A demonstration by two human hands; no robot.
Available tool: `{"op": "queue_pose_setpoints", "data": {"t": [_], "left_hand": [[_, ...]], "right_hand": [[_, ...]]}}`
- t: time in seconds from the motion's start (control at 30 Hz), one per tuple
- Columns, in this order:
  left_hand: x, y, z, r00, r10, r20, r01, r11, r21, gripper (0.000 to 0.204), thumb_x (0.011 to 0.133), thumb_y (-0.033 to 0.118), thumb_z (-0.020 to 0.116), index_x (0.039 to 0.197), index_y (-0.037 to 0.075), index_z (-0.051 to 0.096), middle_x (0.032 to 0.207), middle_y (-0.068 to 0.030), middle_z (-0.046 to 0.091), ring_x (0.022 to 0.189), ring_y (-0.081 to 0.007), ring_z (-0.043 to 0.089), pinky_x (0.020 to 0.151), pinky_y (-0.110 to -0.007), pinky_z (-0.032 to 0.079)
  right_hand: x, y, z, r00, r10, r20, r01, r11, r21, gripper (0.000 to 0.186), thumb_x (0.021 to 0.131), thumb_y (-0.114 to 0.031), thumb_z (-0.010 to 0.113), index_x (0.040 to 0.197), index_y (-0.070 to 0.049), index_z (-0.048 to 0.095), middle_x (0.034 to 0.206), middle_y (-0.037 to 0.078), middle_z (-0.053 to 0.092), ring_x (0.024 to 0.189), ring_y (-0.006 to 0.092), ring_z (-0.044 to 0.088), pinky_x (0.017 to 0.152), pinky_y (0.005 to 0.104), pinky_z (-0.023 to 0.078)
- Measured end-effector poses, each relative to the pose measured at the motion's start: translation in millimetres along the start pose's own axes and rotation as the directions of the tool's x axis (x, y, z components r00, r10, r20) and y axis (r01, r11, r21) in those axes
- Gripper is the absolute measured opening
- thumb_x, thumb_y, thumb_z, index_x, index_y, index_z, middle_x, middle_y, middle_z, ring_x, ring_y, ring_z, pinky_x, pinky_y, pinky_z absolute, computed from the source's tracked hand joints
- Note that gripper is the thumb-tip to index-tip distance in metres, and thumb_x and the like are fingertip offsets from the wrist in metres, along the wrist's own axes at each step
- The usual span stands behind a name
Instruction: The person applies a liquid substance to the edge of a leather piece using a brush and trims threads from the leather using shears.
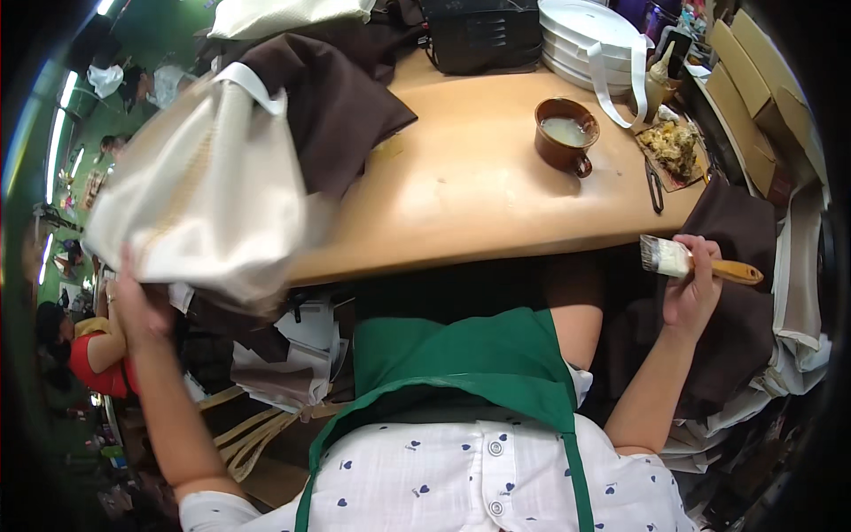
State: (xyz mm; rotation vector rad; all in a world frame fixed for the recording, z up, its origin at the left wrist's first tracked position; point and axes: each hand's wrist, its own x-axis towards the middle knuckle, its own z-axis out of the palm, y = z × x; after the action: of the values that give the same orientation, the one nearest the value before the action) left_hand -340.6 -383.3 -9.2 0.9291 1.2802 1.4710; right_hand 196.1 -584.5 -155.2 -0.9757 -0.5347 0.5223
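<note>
My left hand [144, 303] grips the lower left corner of a cream bag piece [204, 195] with a white strap; the bag is blurred by motion and tilted at the table's left end. Its fingers are partly hidden. Dark brown fabric [328, 97] lies behind the bag. Off the table's right front, my right hand [691, 288] is closed round a flat paintbrush [678, 259] with a wooden handle, bristles pointing left. A brown mug [563, 151] holding a milky liquid stands on the right half of the table.
The wooden table [443, 195] carries a black box [483, 35] and stacked white round pieces [585, 44] with a strap at the back. Near its right edge lie a crusted board [669, 151] and a dark slim tool [654, 188]. Cardboard boxes [745, 97] stand right; another person [97, 355] sits left.
</note>
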Motion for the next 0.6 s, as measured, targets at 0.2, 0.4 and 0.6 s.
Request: {"op": "queue_pose_setpoints", "data": {"t": [0.2, 0.4, 0.6], "left_hand": [[-171, -152, 65, 0.877, -0.478, 0.057, 0.470, 0.876, 0.107, 0.033, 0.084, 0.015, 0.052, 0.111, -0.003, 0.046, 0.103, -0.0120, 0.056, 0.088, -0.0188, 0.057, 0.070, -0.029, 0.049], [-181, -167, 75, 0.698, -0.710, 0.092, 0.659, 0.687, 0.305, 0.032, 0.080, 0.019, 0.060, 0.100, -0.006, 0.054, 0.089, -0.0103, 0.060, 0.075, -0.0154, 0.058, 0.063, -0.024, 0.047], [-165, -158, 53, 0.459, -0.888, 0.034, 0.767, 0.415, 0.490, 0.024, 0.081, 0.020, 0.058, 0.085, -0.003, 0.062, 0.079, -0.0074, 0.061, 0.072, -0.0125, 0.057, 0.060, -0.022, 0.044]], "right_hand": [[-4, 5, 50, 0.987, -0.015, 0.162, 0.025, 0.998, -0.058, 0.011, 0.081, -0.004, 0.056, 0.075, -0.002, 0.047, 0.079, 0.010, 0.058, 0.070, 0.0111, 0.053, 0.065, 0.0218, 0.042], [8, 20, 114, 0.879, 0.055, 0.474, 0.083, 0.961, -0.264, 0.012, 0.077, -0.005, 0.061, 0.075, -0.002, 0.050, 0.075, 0.004, 0.057, 0.061, 0.0047, 0.047, 0.055, 0.0175, 0.038], [29, 59, 166, 0.745, 0.097, 0.660, 0.221, 0.898, -0.381, 0.014, 0.074, -0.011, 0.063, 0.072, -0.001, 0.052, 0.065, 0.004, 0.057, 0.058, 0.0093, 0.053, 0.054, 0.0222, 0.042]]}}
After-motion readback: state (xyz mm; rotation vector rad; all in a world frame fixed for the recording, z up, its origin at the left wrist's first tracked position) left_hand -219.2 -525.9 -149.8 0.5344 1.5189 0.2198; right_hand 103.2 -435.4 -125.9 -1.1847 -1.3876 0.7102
